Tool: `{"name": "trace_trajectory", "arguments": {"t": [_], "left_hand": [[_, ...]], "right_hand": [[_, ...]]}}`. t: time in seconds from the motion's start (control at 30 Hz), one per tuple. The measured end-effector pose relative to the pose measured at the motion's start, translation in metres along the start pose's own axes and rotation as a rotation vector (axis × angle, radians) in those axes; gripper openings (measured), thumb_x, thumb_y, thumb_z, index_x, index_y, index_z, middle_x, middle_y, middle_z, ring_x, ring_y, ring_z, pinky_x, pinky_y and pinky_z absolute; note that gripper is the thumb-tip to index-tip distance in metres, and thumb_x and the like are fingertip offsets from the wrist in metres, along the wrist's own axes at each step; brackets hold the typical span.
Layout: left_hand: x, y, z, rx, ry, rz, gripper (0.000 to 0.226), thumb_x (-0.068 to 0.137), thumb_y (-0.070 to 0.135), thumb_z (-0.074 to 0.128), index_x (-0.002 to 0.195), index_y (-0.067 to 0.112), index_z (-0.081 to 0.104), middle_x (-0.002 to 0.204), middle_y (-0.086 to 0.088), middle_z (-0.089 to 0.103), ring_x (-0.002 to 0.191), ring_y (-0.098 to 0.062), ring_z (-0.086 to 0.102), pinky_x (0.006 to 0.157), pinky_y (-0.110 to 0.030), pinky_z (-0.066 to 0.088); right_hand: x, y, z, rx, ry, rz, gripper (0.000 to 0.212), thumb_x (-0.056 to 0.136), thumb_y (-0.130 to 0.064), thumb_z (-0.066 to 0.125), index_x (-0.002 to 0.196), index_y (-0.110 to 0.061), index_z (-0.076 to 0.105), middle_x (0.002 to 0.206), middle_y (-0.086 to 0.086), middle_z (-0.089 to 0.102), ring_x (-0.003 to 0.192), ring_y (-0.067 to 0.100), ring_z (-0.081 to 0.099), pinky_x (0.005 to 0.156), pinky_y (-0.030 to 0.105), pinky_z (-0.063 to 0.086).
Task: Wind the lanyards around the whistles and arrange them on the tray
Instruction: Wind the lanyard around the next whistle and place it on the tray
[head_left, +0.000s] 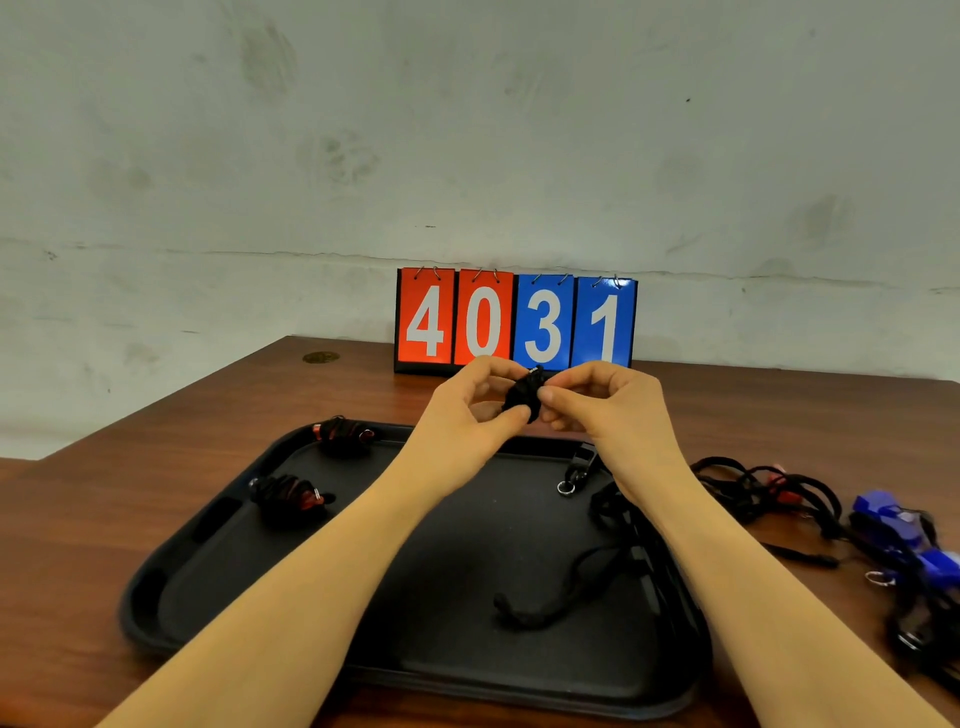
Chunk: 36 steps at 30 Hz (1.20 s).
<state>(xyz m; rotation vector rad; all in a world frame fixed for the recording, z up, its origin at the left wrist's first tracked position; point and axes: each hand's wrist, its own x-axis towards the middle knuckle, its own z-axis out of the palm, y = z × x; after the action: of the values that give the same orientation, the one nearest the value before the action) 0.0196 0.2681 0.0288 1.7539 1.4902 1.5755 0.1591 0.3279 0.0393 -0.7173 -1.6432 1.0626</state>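
A black whistle bundle (523, 396), its lanyard wound round it in dark coils, is held in the air above the far edge of the tray (156, 587), in front of the score cards. The left hand (470, 402) pinches it from the left, thumb under and fingers curled over; the right hand (605, 402) pinches it from the right with curled fingertips, apparently working the cord end. Whether any loose tail remains is hidden by the fingers.

On the tray two red whistles already wound in black cord lie done: one (343, 434) at the far left corner, another (291, 496) nearer along the left edge. Toward the tray's right edge lies a black whistle (576, 470) with a metal ring, its loose black lanyard (561, 597) trailing across the tray floor toward the near edge.

Off the tray, on the surface (78, 519) to the right, a tangle of black lanyards with red parts (763, 488) and blue whistles (904, 530) awaits.

This looks like the end of winding the third whistle. The next move likely calls for tucking the cord end so the coil holds, then setting the bundle down beside the two finished ones, keeping grip tension until it rests.

The flip score board (514, 322) stands at the far edge against the wall, showing 4031.
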Motion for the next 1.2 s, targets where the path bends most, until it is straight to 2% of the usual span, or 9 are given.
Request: {"name": "trace_trajectory", "arguments": {"t": [0.1, 0.27, 0.33, 0.43, 0.53, 0.63, 0.7, 0.93, 1.2], "left_hand": [[0.000, -0.001, 0.001, 0.016, 0.028, 0.013, 0.027, 0.084, 0.014, 0.065, 0.106, 0.026, 0.057, 0.104, 0.015, 0.061, 0.096, 0.008, 0.056, 0.075, -0.001, 0.043], [0.002, -0.001, -0.001, -0.029, 0.072, -0.021, 0.027, 0.083, 0.011, 0.065, 0.101, 0.030, 0.058, 0.104, 0.012, 0.064, 0.103, -0.004, 0.059, 0.093, -0.028, 0.049], [0.001, -0.001, -0.002, -0.031, 0.073, -0.021, 0.028, 0.083, 0.009, 0.065, 0.097, 0.032, 0.058, 0.103, 0.012, 0.064, 0.102, -0.004, 0.060, 0.095, -0.032, 0.049], [0.002, -0.001, -0.002, -0.047, 0.063, -0.035, 0.027, 0.083, 0.009, 0.065, 0.096, 0.032, 0.059, 0.103, 0.010, 0.065, 0.101, -0.005, 0.061, 0.094, -0.035, 0.050], [0.003, -0.002, -0.002, -0.067, 0.055, -0.040, 0.026, 0.083, 0.008, 0.065, 0.096, 0.030, 0.060, 0.103, 0.007, 0.066, 0.100, -0.008, 0.062, 0.092, -0.033, 0.051], [0.002, -0.002, -0.001, -0.077, 0.041, -0.031, 0.026, 0.083, 0.006, 0.064, 0.094, 0.029, 0.059, 0.101, 0.006, 0.066, 0.098, -0.011, 0.064, 0.084, -0.024, 0.054], [0.002, -0.002, -0.001, -0.072, 0.034, -0.029, 0.026, 0.083, 0.006, 0.063, 0.094, 0.029, 0.059, 0.101, 0.005, 0.067, 0.098, -0.013, 0.064, 0.084, -0.024, 0.053], [0.003, -0.003, -0.002, -0.053, 0.022, -0.011, 0.028, 0.085, 0.004, 0.061, 0.093, 0.030, 0.059, 0.101, 0.006, 0.066, 0.099, -0.010, 0.063, 0.089, -0.028, 0.051], [0.000, 0.000, -0.002, -0.078, -0.067, -0.014, 0.021, 0.091, 0.000, 0.046, 0.098, 0.017, 0.056, 0.093, 0.001, 0.064, 0.076, -0.005, 0.066, 0.071, -0.018, 0.054]], "right_hand": [[-0.001, -0.001, 0.002, -0.011, -0.009, -0.010, 0.010, 0.077, -0.002, 0.070, 0.078, -0.011, 0.067, 0.069, 0.005, 0.068, 0.059, 0.009, 0.065, 0.061, 0.017, 0.055], [-0.002, -0.001, 0.001, 0.022, -0.037, -0.016, 0.016, 0.077, 0.000, 0.069, 0.088, -0.012, 0.068, 0.079, 0.004, 0.071, 0.072, 0.012, 0.069, 0.072, 0.021, 0.055], [-0.003, -0.001, 0.001, 0.008, -0.048, -0.034, 0.019, 0.079, 0.001, 0.067, 0.091, -0.014, 0.068, 0.083, 0.004, 0.072, 0.077, 0.012, 0.070, 0.076, 0.021, 0.055], [-0.004, -0.001, 0.002, 0.030, -0.040, -0.051, 0.020, 0.082, 0.003, 0.063, 0.089, -0.014, 0.068, 0.081, 0.002, 0.072, 0.071, 0.009, 0.069, 0.070, 0.016, 0.054], [-0.003, 0.000, 0.003, 0.007, -0.023, -0.075, 0.019, 0.082, 0.003, 0.062, 0.086, -0.016, 0.068, 0.082, 0.001, 0.071, 0.074, 0.009, 0.069, 0.071, 0.018, 0.054], [-0.003, 0.002, 0.003, -0.036, -0.007, -0.088, 0.015, 0.081, -0.001, 0.066, 0.083, -0.016, 0.069, 0.084, 0.004, 0.071, 0.084, 0.018, 0.068, 0.083, 0.030, 0.054], [-0.002, 0.002, 0.002, -0.039, -0.008, -0.070, 0.012, 0.079, -0.002, 0.068, 0.082, -0.014, 0.069, 0.084, 0.006, 0.071, 0.085, 0.020, 0.068, 0.085, 0.034, 0.054], [-0.002, -0.002, -0.002, 0.087, -0.079, 0.009, 0.015, 0.078, 0.000, 0.068, 0.088, -0.010, 0.067, 0.083, 0.011, 0.071, 0.077, 0.022, 0.070, 0.075, 0.029, 0.057], [-0.003, -0.006, -0.008, 0.097, -0.166, 0.027, 0.010, 0.077, 0.005, 0.066, 0.080, -0.005, 0.069, 0.072, 0.005, 0.072, 0.069, 0.019, 0.071, 0.068, 0.025, 0.057]]}}
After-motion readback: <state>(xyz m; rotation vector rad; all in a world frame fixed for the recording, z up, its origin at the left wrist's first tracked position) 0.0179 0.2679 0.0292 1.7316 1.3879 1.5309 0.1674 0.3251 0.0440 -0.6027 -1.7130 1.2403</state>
